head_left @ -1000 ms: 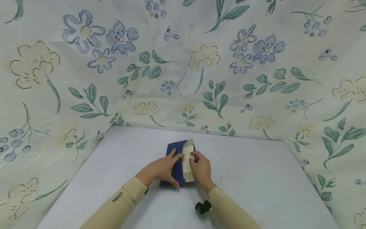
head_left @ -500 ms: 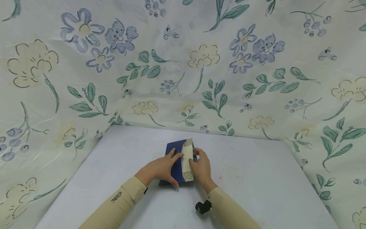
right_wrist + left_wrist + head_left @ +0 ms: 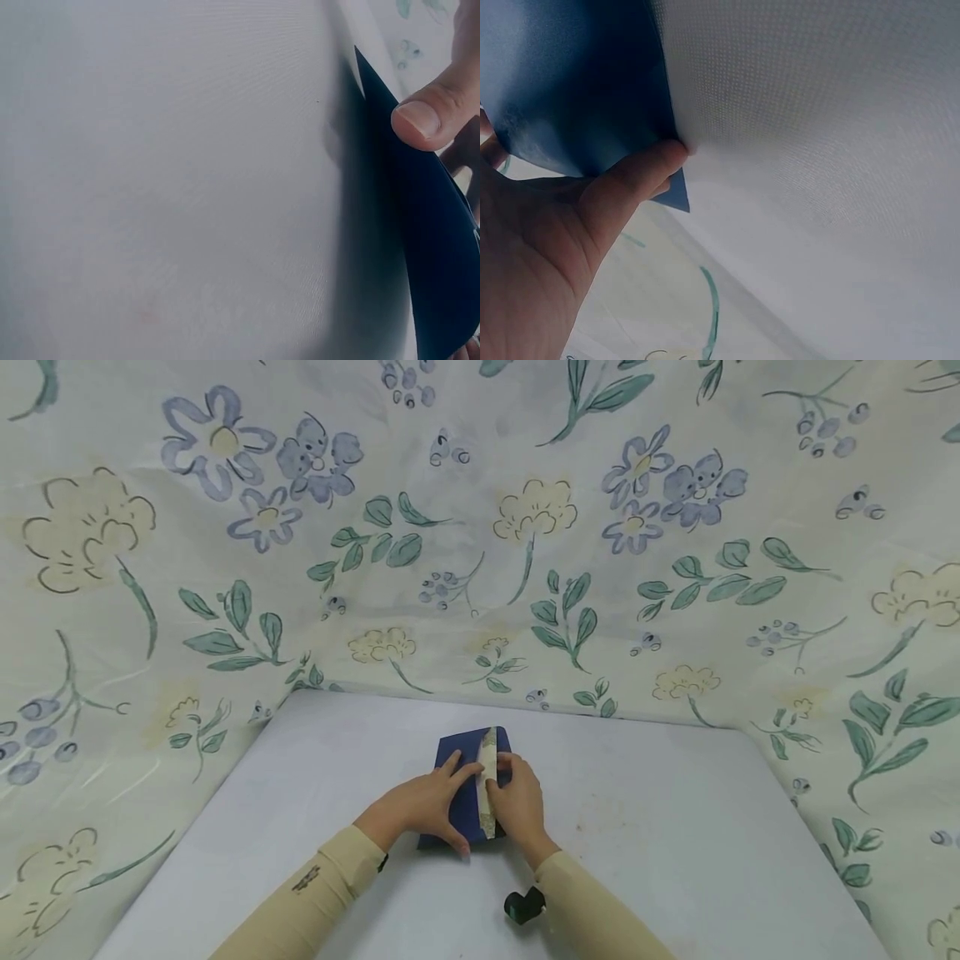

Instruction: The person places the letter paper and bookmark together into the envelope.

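Observation:
A dark blue folded card [image 3: 467,802] with a cream strip [image 3: 487,781], patterned at both ends, lies on the white table. Across its left part is spread my left hand [image 3: 427,802], the thumb reaching past the near edge. In the left wrist view the left thumb [image 3: 641,172] lies at the edge of the blue card [image 3: 577,82]. My right hand [image 3: 521,797] pinches the card's right side by the cream strip. The right wrist view has the right thumb [image 3: 424,120] against a blue panel [image 3: 439,247] that stands tilted off the table.
A white tabletop [image 3: 660,827] extends around the card. Behind it and at the sides hangs a flowered cloth [image 3: 450,568]. A small dark object [image 3: 523,906] sits by the right wrist.
The right hand has shifted slightly left with the card's edge. The cream strip looks narrower, and more blue shows to its right. My left hand keeps its place.

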A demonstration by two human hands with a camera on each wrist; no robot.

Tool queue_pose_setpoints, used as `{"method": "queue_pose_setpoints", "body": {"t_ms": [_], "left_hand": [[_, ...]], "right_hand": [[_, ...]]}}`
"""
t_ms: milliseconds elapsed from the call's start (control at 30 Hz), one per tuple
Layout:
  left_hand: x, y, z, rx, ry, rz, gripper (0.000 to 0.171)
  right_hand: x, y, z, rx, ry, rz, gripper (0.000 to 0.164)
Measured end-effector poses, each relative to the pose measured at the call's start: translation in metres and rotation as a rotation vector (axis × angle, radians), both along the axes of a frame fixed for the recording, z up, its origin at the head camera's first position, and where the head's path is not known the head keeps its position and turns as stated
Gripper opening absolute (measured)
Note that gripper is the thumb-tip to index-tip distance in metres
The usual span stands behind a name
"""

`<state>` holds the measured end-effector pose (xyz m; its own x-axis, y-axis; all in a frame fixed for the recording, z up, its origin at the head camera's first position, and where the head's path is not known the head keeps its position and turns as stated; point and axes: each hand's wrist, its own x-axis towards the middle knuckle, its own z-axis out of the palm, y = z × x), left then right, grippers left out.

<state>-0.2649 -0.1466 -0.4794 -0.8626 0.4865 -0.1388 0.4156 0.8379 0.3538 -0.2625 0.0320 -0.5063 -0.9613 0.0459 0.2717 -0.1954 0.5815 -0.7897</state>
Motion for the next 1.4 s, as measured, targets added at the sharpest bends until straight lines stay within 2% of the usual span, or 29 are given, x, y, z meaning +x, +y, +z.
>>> {"method": "queue_pose_setpoints", "body": {"t_ms": [100,333,733,1400], "left_hand": [[-0.001,0.0,-0.001,0.001,0.012,-0.003,0.127],[-0.001,0.0,0.0,0.006,0.018,-0.016,0.128],[0.005,0.002,0.004,0.015,0.008,-0.019,0.126],[0.003,0.001,0.003,0.02,0.011,-0.018,0.126]], "right_hand": [[0.001,0.003,0.001,0.008,-0.001,-0.005,0.044],[0.003,0.01,0.004,-0.023,-0.029,0.042,0.052],[0.003,0.005,-0.005,-0.009,-0.028,0.105,0.051],[0.0,0.004,-0.006,-0.003,-0.018,0.122,0.048]]}}
